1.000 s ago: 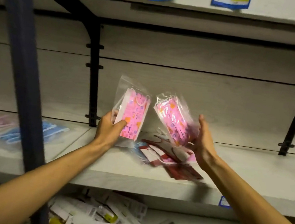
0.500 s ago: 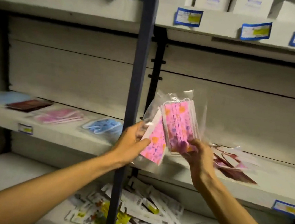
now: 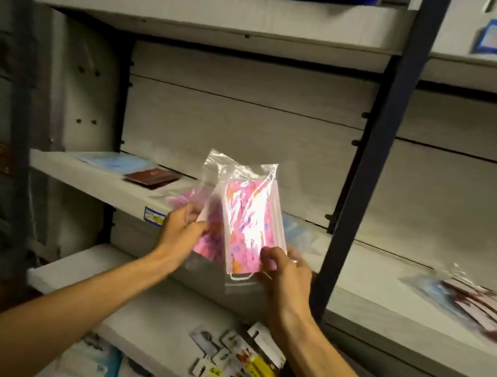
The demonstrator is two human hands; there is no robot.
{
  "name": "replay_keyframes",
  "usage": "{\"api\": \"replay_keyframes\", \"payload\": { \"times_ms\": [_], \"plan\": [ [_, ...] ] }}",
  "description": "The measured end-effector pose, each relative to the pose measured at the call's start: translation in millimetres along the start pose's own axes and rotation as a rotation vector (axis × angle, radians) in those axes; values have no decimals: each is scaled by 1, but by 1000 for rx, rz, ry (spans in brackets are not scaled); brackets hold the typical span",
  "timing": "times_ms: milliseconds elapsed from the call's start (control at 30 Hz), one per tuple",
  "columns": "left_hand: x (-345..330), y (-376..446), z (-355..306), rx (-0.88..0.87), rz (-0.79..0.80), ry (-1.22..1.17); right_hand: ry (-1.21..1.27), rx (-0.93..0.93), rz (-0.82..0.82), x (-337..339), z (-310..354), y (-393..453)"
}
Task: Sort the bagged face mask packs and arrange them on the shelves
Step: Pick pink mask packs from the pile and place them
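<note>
2 pink mask packs (image 3: 246,222) overlap upright before the shelf edge (image 3: 133,196). Left hand (image 3: 180,236) grips the rear pack; right hand (image 3: 285,271) pinches the front pack's bottom corner. Bare shelf (image 3: 366,265) lies beyond the post (image 3: 365,171).

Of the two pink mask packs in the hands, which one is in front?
The pink pack pinched by the right hand is in front; it overlaps the other pink pack, held by the left hand.

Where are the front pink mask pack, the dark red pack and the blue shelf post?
Front pink pack (image 3: 249,223), head view, printed face.
Dark red pack (image 3: 151,176), head view, top face.
Post (image 3: 374,147), head view, mid-length.
</note>
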State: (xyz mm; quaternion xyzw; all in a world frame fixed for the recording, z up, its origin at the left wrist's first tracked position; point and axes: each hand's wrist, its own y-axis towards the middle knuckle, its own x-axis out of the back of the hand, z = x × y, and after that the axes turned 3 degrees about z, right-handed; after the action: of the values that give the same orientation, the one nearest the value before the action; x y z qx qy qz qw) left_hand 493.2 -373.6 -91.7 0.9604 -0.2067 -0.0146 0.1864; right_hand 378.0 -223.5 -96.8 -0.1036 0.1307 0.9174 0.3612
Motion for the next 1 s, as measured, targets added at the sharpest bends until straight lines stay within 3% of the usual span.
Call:
{"api": "replay_keyframes", "payload": {
  "times_ms": [100, 267, 533, 633, 733, 867, 1000],
  "plan": [
    [31, 34, 18, 83, -7, 112, -14, 5, -39, -39, -17, 38],
    [70, 102, 31, 199, 115, 256, 52, 19, -85, -93, -21, 114],
    [75, 197, 42, 57, 149, 399, -83, 13, -56, -137, -40, 211],
    [76, 215, 58, -23, 186, 429, -246, 42, -55, -141, -56, 228],
    [79, 225, 79, -126, 239, 662, -374, 119, 81, -138, -73, 224],
    [80, 233, 96, -189, 265, 714, -853, 243, 91, -137, -80, 226],
    [83, 234, 99, -224, 316, 722, -1097, 157, 100, -133, -79, 222]
  ]
}}
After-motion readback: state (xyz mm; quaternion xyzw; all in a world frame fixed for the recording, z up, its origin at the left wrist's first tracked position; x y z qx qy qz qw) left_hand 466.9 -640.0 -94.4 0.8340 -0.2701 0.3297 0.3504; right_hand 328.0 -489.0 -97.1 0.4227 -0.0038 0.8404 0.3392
